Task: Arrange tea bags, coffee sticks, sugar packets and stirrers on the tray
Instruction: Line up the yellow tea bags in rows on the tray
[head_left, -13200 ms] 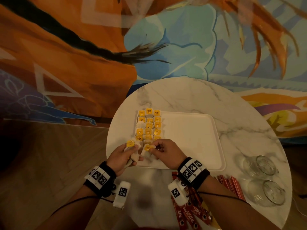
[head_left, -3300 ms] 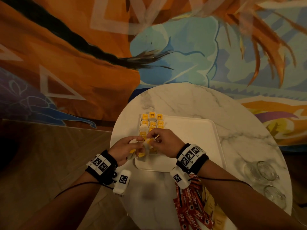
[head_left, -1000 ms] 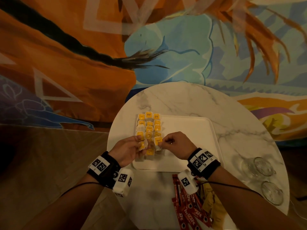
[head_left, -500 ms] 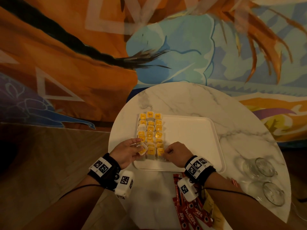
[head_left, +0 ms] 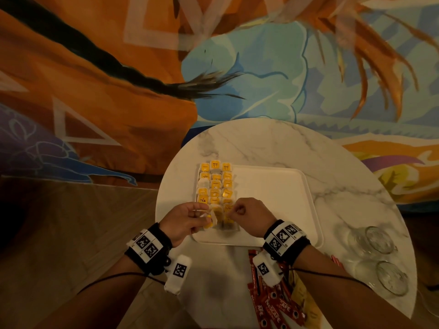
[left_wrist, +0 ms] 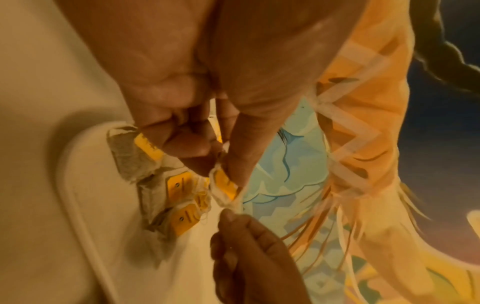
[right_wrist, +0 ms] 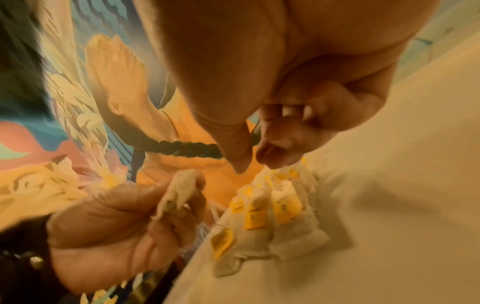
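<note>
A white tray (head_left: 273, 198) lies on a round marble table (head_left: 308, 162). Tea bags with yellow tags (head_left: 215, 186) fill three columns along its left side. My left hand (head_left: 204, 216) pinches a tea bag (head_left: 210, 222) over the tray's near left corner, seen close in the left wrist view (left_wrist: 224, 185) and from the right wrist (right_wrist: 179, 193). My right hand (head_left: 231, 211) hovers just right of it, fingers curled. Its thumb and forefinger (right_wrist: 241, 162) almost meet with nothing visible between them. Red coffee sticks (head_left: 273, 305) lie near my right forearm.
Two empty glasses (head_left: 377, 236) (head_left: 389, 279) lie at the table's right edge. Yellow packets (head_left: 306, 302) sit beside the coffee sticks. Thin red sticks (head_left: 336, 260) peek out past my right wrist. The tray's right part is bare white.
My right hand has lifted off the near end of the right column, leaving a bag there, and moved left toward the left hand. The left hand still holds its tea bag.
</note>
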{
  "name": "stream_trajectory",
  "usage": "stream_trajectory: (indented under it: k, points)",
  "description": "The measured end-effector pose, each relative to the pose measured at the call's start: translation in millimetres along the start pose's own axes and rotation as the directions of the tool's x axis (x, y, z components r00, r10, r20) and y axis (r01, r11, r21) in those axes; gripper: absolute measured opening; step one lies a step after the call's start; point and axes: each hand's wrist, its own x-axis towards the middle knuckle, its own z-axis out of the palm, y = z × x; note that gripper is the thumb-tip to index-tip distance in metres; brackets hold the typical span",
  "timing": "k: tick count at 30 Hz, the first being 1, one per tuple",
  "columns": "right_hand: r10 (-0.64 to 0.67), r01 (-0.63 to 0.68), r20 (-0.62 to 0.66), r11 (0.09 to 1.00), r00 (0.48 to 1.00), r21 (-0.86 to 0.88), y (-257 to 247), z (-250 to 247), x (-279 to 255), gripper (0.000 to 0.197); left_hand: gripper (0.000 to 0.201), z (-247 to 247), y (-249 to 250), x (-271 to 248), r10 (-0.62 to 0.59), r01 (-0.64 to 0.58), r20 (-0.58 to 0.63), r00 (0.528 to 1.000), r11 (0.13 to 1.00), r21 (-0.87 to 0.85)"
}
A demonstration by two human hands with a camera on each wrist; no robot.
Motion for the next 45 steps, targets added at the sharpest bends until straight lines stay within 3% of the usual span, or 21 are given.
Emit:
stream_trajectory:
  k: [3,6,9,11,17,21,25,29,34,39,43,45]
  points:
    - [-0.167,0.135,0.119,0.961,0.979,0.24,-11.9,3.2,-9.2,0.012,0.032,4.1,0.7,-0.6,0.039,-0.042,0.035,0.999,0.994,0.098]
    - [-0.231,0.156,0.168,0.916,0.958,0.37,-16.0,8.5,-13.4,0.014,0.035,7.2,2.1,-0.1,0.083,-0.092,0.067,0.994,0.985,0.143]
    - [-0.194,0.134,0.141,0.926,0.971,0.352,-14.0,12.1,-10.8,0.006,0.038,6.3,3.8,2.1,0.154,-0.156,0.027,0.988,0.968,0.199]
    - [-0.155,0.106,0.1,0.918,0.983,0.382,-12.2,13.4,-9.6,0.012,0.039,5.1,5.6,2.8,0.172,-0.17,0.011,0.985,0.96,0.22]
    - [-0.117,0.074,0.045,0.837,0.992,0.541,-17.8,16.7,-12.3,0.008,0.016,2.3,3.2,1.0,0.17,-0.18,0.063,0.984,0.943,0.279]
    - [-0.184,0.128,0.086,0.887,0.979,0.443,-16.6,22.4,-13.1,0.01,0.014,0.0,5.6,1.9,0.197,-0.197,0.025,0.98,0.95,0.244]
    - [-0.174,0.13,0.033,0.836,0.984,0.533,-16.3,25.0,-10.2,0.029,0.011,-1.7,13.1,-1.2,0.274,-0.291,0.102,0.956,0.861,0.417]
    - [-0.171,0.124,0.074,0.899,0.982,0.421,-14.8,27.5,-2.2,0.011,0.005,-10.9,11.4,4.9,0.276,-0.31,0.144,0.95,0.791,0.528]
    - [-0.121,0.089,0.172,0.979,0.978,0.183,-12.5,40.4,4.5,0.01,0.008,-27.6,0.8,17.2,0.241,-0.302,0.196,0.951,0.565,0.768]
    - [-0.122,0.121,0.245,0.992,0.962,0.019,-23.8,46.5,8.9,0.035,0.013,-32.1,-5.6,24.2,0.161,-0.218,0.16,0.974,0.466,0.857]
    - [-0.095,0.104,0.268,0.994,0.959,-0.02,-27.7,45.0,10.7,0.012,0.021,-31.1,-4.3,26.2,0.098,-0.169,0.142,0.985,0.383,0.908]
    - [-0.099,0.11,0.263,0.994,0.96,-0.027,-28.8,41.7,11.4,0.013,0.024,-31.3,-3.8,28.8,0.077,-0.153,0.134,0.988,0.366,0.918]
